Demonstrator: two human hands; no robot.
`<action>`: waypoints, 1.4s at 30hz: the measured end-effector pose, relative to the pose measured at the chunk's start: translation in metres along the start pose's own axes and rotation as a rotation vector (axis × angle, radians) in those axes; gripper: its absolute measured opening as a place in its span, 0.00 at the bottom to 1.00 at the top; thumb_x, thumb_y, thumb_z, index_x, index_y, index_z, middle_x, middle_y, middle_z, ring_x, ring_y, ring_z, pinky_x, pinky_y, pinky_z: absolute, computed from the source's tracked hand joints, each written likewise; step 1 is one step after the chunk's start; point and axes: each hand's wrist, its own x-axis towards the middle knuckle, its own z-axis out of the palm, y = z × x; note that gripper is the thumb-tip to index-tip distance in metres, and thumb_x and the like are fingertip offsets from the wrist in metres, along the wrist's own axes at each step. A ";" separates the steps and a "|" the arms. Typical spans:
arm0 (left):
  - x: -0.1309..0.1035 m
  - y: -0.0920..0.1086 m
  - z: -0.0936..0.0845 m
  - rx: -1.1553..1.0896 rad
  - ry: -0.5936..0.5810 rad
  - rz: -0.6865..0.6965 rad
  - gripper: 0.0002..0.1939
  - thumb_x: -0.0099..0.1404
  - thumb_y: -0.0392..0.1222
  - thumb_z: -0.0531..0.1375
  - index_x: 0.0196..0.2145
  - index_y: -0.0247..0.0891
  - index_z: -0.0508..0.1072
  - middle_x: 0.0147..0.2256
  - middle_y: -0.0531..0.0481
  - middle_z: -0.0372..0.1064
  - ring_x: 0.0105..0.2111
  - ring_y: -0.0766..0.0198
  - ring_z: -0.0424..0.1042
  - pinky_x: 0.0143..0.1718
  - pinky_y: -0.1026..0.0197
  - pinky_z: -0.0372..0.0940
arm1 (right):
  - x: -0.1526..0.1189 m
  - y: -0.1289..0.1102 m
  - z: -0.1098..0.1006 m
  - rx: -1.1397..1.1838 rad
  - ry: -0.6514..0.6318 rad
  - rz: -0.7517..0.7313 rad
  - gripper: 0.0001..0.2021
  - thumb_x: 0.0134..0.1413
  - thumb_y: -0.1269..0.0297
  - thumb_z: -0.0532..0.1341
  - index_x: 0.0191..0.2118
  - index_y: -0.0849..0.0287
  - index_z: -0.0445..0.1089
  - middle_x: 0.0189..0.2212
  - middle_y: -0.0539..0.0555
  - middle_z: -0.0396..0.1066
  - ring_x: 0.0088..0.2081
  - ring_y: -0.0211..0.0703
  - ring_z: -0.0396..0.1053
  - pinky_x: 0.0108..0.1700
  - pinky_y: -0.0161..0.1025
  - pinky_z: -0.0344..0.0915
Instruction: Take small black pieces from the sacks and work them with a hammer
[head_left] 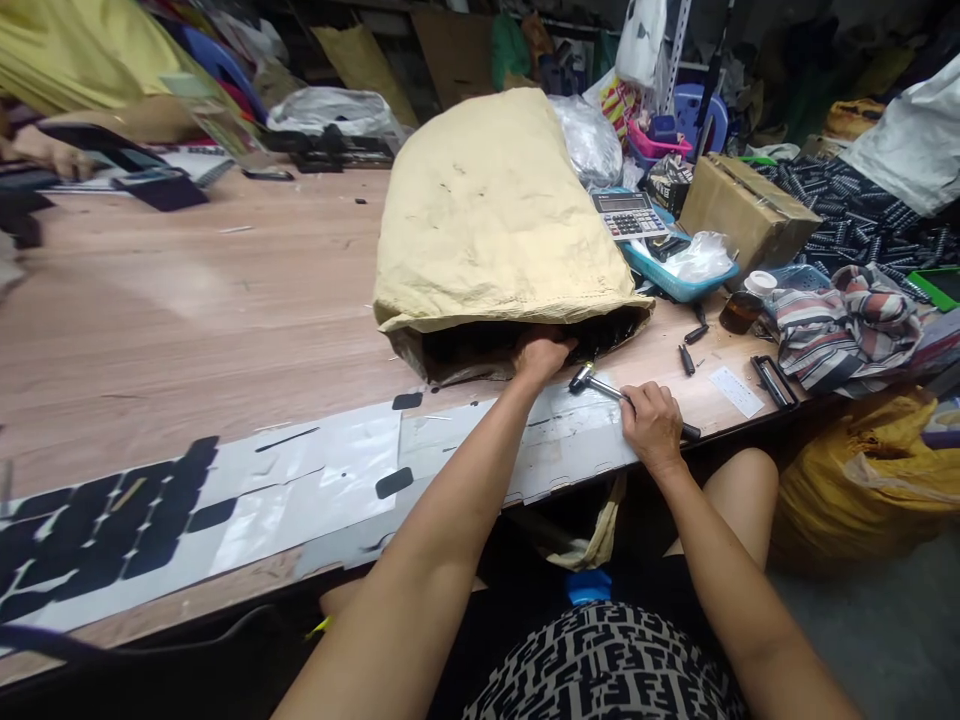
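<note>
A large yellow sack (495, 210) lies on the wooden table with its dark mouth facing me. My left hand (543, 354) reaches into that mouth; its fingers are mostly hidden inside among dark items. To the right, my right hand (651, 422) is closed round the handle of a small hammer (604, 387), whose head rests near the sack's opening over a white sheet (566, 440). Flat black pieces (157, 520) lie in rows on the sheet's left part, and two more black pads (394, 482) lie nearer the middle.
Right of the sack are a calculator (628, 215), a blue basket (679, 275), a cardboard box (742, 210), a brown bottle (741, 311) and striped cloth (844, 325). At the upper left, a person's hand (56, 155) is near a dark case (161, 187).
</note>
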 end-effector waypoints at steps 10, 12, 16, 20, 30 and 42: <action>-0.094 -0.092 -0.038 -0.094 -0.093 0.498 0.15 0.59 0.54 0.66 0.36 0.41 0.81 0.36 0.47 0.78 0.39 0.55 0.70 0.41 0.56 0.63 | 0.000 0.000 0.001 0.011 0.009 0.020 0.10 0.63 0.63 0.59 0.47 0.54 0.75 0.40 0.56 0.71 0.42 0.49 0.61 0.43 0.42 0.55; -0.105 -0.100 -0.028 -0.080 -0.071 0.539 0.13 0.60 0.52 0.65 0.36 0.42 0.81 0.35 0.48 0.76 0.40 0.55 0.69 0.43 0.54 0.62 | 0.001 0.001 0.001 -0.001 0.011 0.013 0.11 0.63 0.63 0.59 0.47 0.54 0.75 0.40 0.55 0.72 0.42 0.49 0.61 0.42 0.43 0.55; -0.111 -0.103 -0.012 -0.041 0.040 0.555 0.11 0.62 0.50 0.65 0.40 0.44 0.81 0.34 0.49 0.74 0.40 0.55 0.67 0.46 0.52 0.60 | 0.004 0.002 -0.001 -0.011 -0.004 -0.009 0.12 0.64 0.64 0.59 0.49 0.53 0.76 0.39 0.55 0.73 0.41 0.49 0.63 0.42 0.42 0.56; -0.108 -0.103 -0.009 -0.034 0.047 0.569 0.11 0.64 0.49 0.65 0.42 0.45 0.81 0.36 0.49 0.74 0.41 0.55 0.66 0.47 0.52 0.59 | 0.002 0.001 -0.010 0.075 0.014 -0.021 0.13 0.65 0.66 0.57 0.49 0.53 0.77 0.38 0.55 0.75 0.41 0.48 0.66 0.44 0.42 0.61; -0.107 -0.102 -0.011 -0.058 0.030 0.532 0.10 0.62 0.49 0.65 0.40 0.44 0.80 0.36 0.49 0.75 0.41 0.55 0.66 0.46 0.53 0.58 | -0.019 -0.017 -0.045 0.539 -0.060 -0.004 0.12 0.66 0.62 0.56 0.48 0.53 0.76 0.41 0.54 0.77 0.44 0.44 0.75 0.47 0.39 0.70; -0.106 -0.101 -0.011 -0.070 0.022 0.520 0.10 0.61 0.48 0.67 0.40 0.44 0.81 0.34 0.50 0.74 0.41 0.55 0.65 0.45 0.54 0.58 | -0.024 -0.031 -0.047 0.481 -0.089 -0.040 0.13 0.65 0.63 0.56 0.48 0.53 0.77 0.41 0.53 0.77 0.44 0.44 0.74 0.47 0.38 0.69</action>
